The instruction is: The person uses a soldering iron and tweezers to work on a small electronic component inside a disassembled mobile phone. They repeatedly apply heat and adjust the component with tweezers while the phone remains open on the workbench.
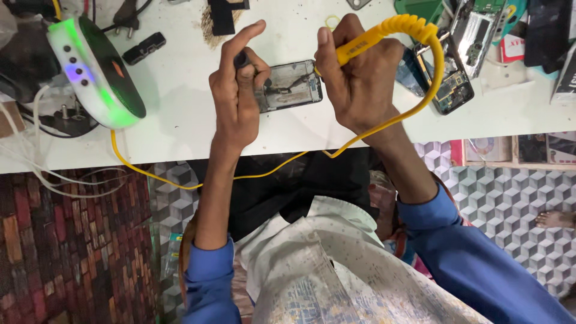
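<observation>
**Working a yellow iron over an opened phone**

Gripping a yellow-handled soldering iron with a ribbed collar, the right hand is closed around the handle in a pen-like fist, its tip end pointing down toward the opened dark phone body with exposed insides, which lies at the upper centre of the frame on the white worktop. The left hand is closed too, pinching a small dark rod-like tool between thumb and fingers, forefinger raised, and resting at the phone's left end. The exact contact point of the iron's tip is hidden behind the fingers.

Doing this well seems to call for both wrists braced on the worktop, the phone pinned flat by the left hand, and the yellow cable kept slack so it cannot tug the iron; it loops from the handle off the table edge and across the lap toward the left.

Counted: one iron, one cable, one phone under the hands, and two more stripped phones at upper right, one with its circuit board showing and one silvery. One white oval device glowing green and violet sits upper left, with one small black block beside it.
</observation>
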